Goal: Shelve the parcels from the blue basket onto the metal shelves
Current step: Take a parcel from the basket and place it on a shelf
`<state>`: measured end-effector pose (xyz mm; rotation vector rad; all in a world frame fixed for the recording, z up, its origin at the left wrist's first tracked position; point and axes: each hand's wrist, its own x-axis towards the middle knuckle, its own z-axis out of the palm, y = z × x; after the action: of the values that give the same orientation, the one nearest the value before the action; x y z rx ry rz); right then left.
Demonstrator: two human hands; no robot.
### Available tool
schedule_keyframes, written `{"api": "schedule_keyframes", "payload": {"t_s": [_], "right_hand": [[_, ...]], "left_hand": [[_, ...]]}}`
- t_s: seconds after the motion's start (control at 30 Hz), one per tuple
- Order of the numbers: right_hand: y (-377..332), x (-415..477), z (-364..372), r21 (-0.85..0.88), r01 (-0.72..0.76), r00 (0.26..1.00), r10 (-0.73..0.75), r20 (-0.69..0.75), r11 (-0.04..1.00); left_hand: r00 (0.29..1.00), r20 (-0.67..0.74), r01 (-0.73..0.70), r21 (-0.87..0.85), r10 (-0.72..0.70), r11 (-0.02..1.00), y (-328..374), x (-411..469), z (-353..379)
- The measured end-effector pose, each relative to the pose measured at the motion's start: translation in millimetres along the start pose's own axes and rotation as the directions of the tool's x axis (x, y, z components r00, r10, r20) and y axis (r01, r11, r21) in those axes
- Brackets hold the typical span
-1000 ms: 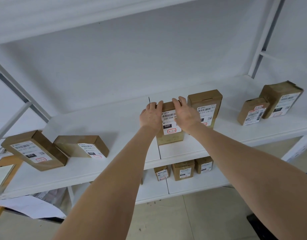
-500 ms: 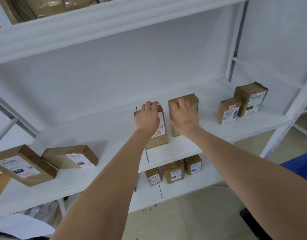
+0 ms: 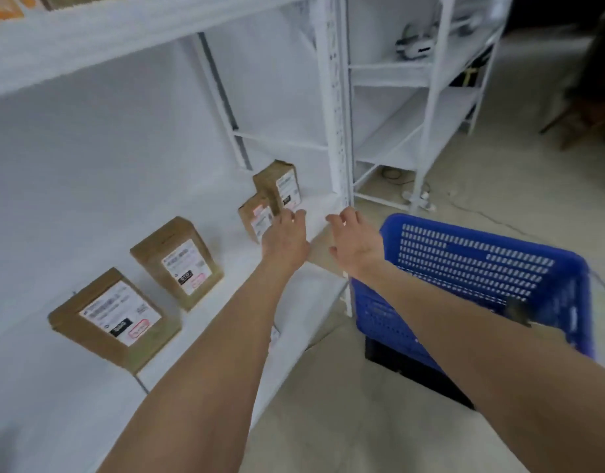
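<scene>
The shelves (image 3: 38, 387) on the left of the frame are white-painted metal, smooth and matt, and the parcels (image 3: 150, 254) on them are matt brown cardboard with white paper labels (image 3: 120, 317). The basket (image 3: 465, 261) at right is blue plastic with a slight sheen, pierced with slots; the floor (image 3: 328, 421) looks pale, smooth and dull.

Four parcels (image 3: 176, 262) stand in a row on the shelf (image 3: 38, 421), lower left to centre frame. The basket (image 3: 482, 268) sits right of centre, just right of my right hand (image 3: 357, 242).
</scene>
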<state>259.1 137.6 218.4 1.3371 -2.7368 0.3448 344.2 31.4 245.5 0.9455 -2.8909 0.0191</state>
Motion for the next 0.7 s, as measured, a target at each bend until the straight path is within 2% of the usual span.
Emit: {"api": "schedule_keyframes", "payload": {"t_s": [0.13,0.3,0.47,0.7], "right_hand": [[91.6,-37.8,4.8,-0.028,-0.239,0.970,0.239,0.032,0.971],[191.7,-81.2,16.7,-0.071,-0.468,0.876,0.473,0.094,0.881],[285.3,-94.7,45.5,-0.058,-0.587,0.795,0.589,0.146,0.807],[405.9,-61.0,102.6,-0.032,-0.613,0.760,0.600,0.250,0.790]], "left_hand": [[0.970,0.082,-0.222,-0.074,0.228,0.972,95.9,11.1,32.7],[0.894,0.133,-0.416,-0.113,0.428,0.902,197.2,17.2,73.7],[0.849,0.254,-0.444,-0.134,0.464,0.886,281.1,37.9,125.8],[0.820,0.421,-0.368,-0.129,0.387,0.921,385.8,106.4,202.0]]}}
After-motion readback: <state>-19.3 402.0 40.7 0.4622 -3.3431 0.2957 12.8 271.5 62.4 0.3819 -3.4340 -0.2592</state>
